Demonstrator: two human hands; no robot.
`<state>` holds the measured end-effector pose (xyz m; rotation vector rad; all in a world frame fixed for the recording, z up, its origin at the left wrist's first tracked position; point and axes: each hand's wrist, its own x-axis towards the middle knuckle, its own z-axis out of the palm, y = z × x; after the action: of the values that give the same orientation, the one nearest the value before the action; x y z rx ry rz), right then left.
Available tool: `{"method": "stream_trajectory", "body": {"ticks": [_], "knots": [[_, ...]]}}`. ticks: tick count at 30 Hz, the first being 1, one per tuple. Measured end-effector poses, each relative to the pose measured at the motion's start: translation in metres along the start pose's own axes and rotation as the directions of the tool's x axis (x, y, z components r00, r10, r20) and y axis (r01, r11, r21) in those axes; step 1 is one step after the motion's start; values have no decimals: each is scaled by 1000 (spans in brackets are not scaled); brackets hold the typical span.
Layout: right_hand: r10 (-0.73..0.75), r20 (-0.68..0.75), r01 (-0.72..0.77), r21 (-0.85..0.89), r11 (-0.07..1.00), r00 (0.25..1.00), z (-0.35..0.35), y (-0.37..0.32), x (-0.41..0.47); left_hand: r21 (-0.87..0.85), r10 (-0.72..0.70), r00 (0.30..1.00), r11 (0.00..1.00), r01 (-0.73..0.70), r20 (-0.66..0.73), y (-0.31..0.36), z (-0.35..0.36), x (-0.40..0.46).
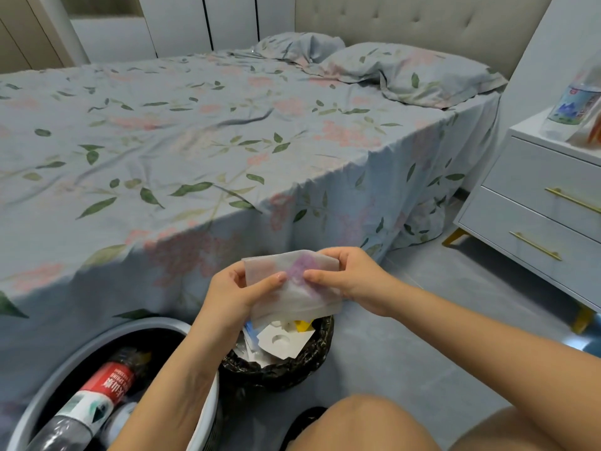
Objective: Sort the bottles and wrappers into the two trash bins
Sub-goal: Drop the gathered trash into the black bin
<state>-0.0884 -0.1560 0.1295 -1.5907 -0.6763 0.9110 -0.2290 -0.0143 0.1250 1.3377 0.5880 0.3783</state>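
A translucent white wrapper [292, 288] with a purple print is held just above the small black-lined bin [292, 369]. My left hand [234, 294] pinches its left edge between thumb and fingers, and my right hand [351, 281] pinches its right side. That bin holds white card pieces and a yellow scrap. At the lower left stands a larger grey-rimmed bin [156, 325] containing a plastic bottle with a red label [104, 392] and another bottle partly hidden under my left forearm.
A bed with a floral sheet [195, 141] fills the view ahead. A white nightstand [536, 196] at right carries a bottle in a clear bag [579, 102]. My bare knees [374, 424] are at the bottom edge, over grey floor.
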Motion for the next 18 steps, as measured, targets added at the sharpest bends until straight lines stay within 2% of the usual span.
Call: {"method": "stream_trajectory", "body": {"ticks": [2, 4, 5, 6, 8, 10, 12, 16, 18], "knots": [[-25, -10, 24, -113, 993, 1000, 0, 2, -1, 171, 90, 986, 983, -66, -139, -3, -2, 1], [-54, -11, 49, -280, 959, 998, -2, 3, -1, 433, 270, 922, 892, -131, -276, -6, -5, 2], [-61, 8, 59, -366, 929, 998, -1, 6, 0, 531, 363, 896, 827, -183, -255, -7, -6, 2], [-65, 29, 71, -434, 898, 997, 0, 8, 1, 599, 406, 898, 766, -233, -170, -7, -5, 3], [-84, 47, 96, -495, 864, 995, 2, 9, 1, 668, 314, 945, 684, -293, 93, -8, -1, 6], [-103, 39, 108, -525, 844, 994, 2, 10, 2, 771, 187, 949, 552, -317, 255, -14, 5, 13], [-124, -6, 95, -613, 785, 992, 0, 11, 3, 816, 135, 959, 504, -283, 250, -23, 7, 25], [-93, -83, 1, -742, 670, 992, -18, 18, 2, 838, -42, 991, 538, -88, 131, -46, -3, 57], [-42, -65, -32, -843, 537, 997, -31, 24, 2, 886, -85, 994, 464, -21, 68, -61, -9, 70]]}}
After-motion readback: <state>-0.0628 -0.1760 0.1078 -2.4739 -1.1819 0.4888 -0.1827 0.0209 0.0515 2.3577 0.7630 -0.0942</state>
